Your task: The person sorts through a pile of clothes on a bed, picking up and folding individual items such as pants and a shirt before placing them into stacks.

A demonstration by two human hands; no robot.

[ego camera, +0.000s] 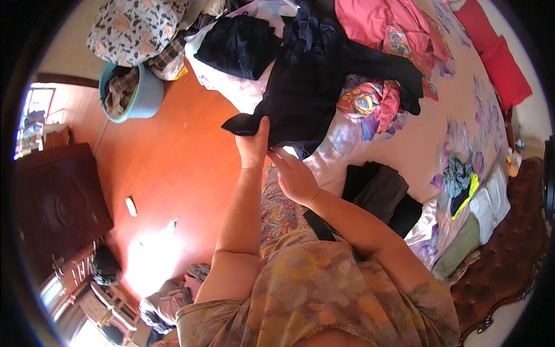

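My left hand (253, 147) grips the near left corner of a black garment (303, 91), thumb on top of the cloth. My right hand (297, 175) is just beside it, fingers stretched out to the garment's near edge; its fingertips are partly hidden there. The garment spreads away from me over the bed, with one sleeve-like part reaching right. Another black garment (238, 45) lies folded at its far left. Under the right-hand part shows a bunched pink patterned cloth (373, 104).
The bed has a pink floral sheet (438, 134). Dark folded clothes (381, 191) lie near my right forearm, red pillows (505, 71) at the far right. A light-blue bucket (147, 97) with clothes stands on the orange floor (186, 143). A dark wooden cabinet (60, 208) is at left.
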